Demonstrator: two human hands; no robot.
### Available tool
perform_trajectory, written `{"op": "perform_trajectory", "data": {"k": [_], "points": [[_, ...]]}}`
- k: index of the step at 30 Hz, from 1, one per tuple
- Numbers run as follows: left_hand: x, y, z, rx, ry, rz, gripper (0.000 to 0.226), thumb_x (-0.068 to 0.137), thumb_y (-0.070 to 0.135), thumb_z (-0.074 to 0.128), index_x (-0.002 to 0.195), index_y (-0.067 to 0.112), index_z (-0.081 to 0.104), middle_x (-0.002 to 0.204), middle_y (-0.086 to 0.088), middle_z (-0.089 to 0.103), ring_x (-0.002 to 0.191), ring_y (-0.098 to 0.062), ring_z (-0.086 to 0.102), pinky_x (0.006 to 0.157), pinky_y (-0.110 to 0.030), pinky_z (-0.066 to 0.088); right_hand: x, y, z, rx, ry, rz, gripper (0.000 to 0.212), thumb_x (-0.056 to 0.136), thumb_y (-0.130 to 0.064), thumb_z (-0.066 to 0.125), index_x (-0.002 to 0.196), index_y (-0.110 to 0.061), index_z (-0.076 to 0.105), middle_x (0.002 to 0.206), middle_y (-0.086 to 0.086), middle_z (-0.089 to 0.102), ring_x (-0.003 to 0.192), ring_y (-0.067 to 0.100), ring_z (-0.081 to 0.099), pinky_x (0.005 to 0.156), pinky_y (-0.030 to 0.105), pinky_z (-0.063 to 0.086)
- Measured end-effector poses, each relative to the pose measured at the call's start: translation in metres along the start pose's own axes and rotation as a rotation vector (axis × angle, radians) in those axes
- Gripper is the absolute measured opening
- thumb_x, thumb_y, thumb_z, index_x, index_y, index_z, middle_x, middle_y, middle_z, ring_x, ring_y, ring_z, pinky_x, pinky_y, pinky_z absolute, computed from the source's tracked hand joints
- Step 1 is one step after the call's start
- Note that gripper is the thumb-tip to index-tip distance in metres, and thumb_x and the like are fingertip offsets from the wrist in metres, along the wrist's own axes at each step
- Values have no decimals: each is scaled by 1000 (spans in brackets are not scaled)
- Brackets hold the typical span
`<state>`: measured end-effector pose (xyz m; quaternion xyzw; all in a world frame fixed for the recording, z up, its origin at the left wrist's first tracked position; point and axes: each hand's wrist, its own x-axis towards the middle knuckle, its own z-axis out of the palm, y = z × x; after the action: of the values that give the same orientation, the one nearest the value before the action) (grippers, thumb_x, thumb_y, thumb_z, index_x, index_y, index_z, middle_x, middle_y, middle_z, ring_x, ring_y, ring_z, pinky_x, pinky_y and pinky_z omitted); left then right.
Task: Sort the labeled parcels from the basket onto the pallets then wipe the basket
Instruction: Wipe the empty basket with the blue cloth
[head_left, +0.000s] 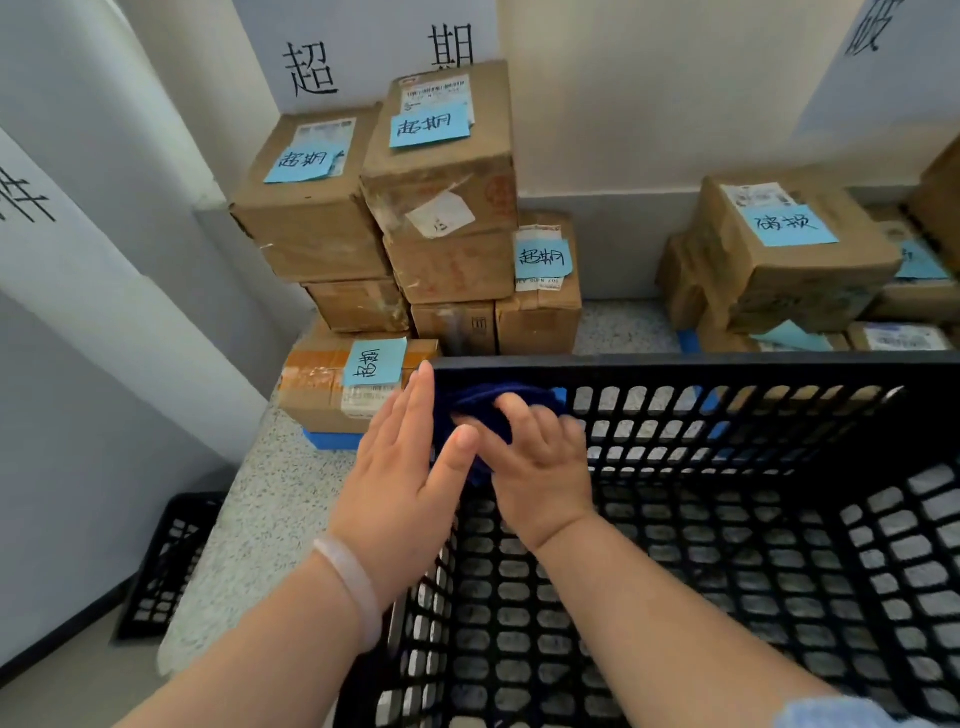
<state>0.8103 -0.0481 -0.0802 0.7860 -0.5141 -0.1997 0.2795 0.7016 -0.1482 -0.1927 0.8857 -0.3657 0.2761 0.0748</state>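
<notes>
The right hand (540, 467) grips a dark blue cloth (480, 408) inside the far left corner of the basket (675, 366), half hiding it. The left hand (400, 467) presses flat, fingers straight, outside that corner.

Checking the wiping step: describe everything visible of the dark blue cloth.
The dark blue cloth is soft-looking fabric, bunched into a wad. It is pressed against the inside far wall of the black basket, at the left corner just under the rim. The right hand grips it with curled fingers; the left hand, flat against that corner, seems to touch it with its thumb.
</notes>
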Motion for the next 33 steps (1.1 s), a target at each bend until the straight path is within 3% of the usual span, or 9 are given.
{"op": "perform_trajectory", "data": {"k": [3,6,9,13,17,22,25,28,33], "points": [[-1,1,0,12,-9,-1,86,76,83,7,150,43,-5,155,23,8,144,4,-2,112,-18,-2,1,19,-11,-81,-52,-79,66,68,-29,58,132,-44,47,123,1,36,95,23,42,80,39,31],[-4,6,-2,-3,-27,-24,86,78,76,13,154,37,-1,162,14,7,147,-2,1,112,-20,0,-2,39,-25,-142,-143,-50,74,66,-32,72,136,-48,51,113,2,39,87,24,50,75,38,32],[-6,10,-4,-13,-40,-29,86,76,69,16,154,36,1,162,12,8,147,-5,3,113,-21,2,-11,66,-48,-171,-198,31,83,65,-22,79,139,-47,48,103,7,50,79,27,56,69,39,43],[-6,10,-3,-11,-53,-30,84,78,68,17,154,37,1,162,12,8,148,-7,3,116,-25,2,-26,100,-74,-252,-311,148,82,71,-20,76,141,-47,43,98,7,54,83,28,55,72,41,44],[-3,4,-2,3,-42,-17,80,84,72,18,154,37,2,160,14,10,149,-7,4,117,-27,3,-51,132,-87,-246,-240,318,84,58,-20,87,133,-39,54,95,8,56,79,30,57,67,41,47],[-2,2,-1,-19,-22,-1,85,83,83,19,154,39,5,158,17,11,149,-11,7,118,-31,5,-70,148,-102,-184,-228,560,73,74,-19,77,140,-33,49,112,12,53,95,30,54,78,43,48],[-1,1,0,-20,-17,22,106,65,97,10,154,39,7,154,20,14,149,-16,11,118,-36,9,-73,149,-104,-109,-236,713,65,86,-25,68,145,-35,40,126,9,47,108,26,48,87,40,45],[3,-6,2,-22,1,31,111,60,100,8,154,40,9,160,11,18,148,-18,15,119,-40,12,-74,148,-103,-10,-168,792,61,91,-23,63,145,-36,39,132,4,42,115,21,44,94,36,45],[11,-24,8,-19,34,70,62,73,93,15,132,75,3,160,8,22,147,-21,21,118,-51,20,-62,165,-107,363,334,1356,55,91,-6,56,140,-31,48,134,6,47,117,27,55,97,42,49]]}}
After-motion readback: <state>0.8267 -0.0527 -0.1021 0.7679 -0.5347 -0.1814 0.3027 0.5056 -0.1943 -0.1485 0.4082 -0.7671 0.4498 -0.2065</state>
